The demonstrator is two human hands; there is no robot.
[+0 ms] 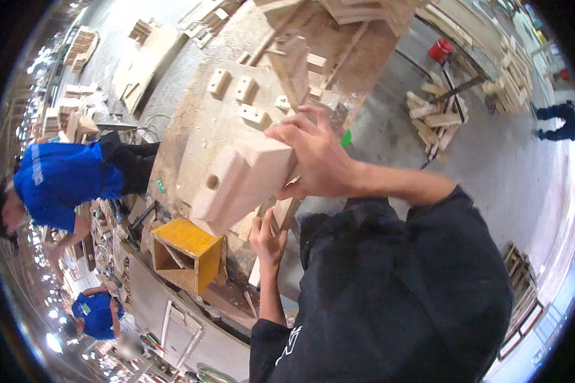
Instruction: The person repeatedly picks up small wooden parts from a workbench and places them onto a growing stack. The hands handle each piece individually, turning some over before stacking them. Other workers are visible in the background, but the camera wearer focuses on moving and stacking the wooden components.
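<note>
A pale wooden piece (255, 175) with a rounded bar along one side and a round hole in it is tilted over the workbench (185, 137). My right hand (322, 153) is closed over its near end, thumb below and fingers on top. Lower down, my left hand (269, 241) is closed around a narrow wooden part (283, 214) beneath the piece; whether the two are joined I cannot tell. Beyond my right hand lie small drilled wooden blocks (244, 88) and an upright wooden board (291, 67).
A yellow open-ended box (188, 255) stands by the bench's left end. A person in a blue shirt (64, 182) works across the bench, another (99, 314) farther left. Wood offcuts (437, 115) and a red bucket (439, 50) are to the right.
</note>
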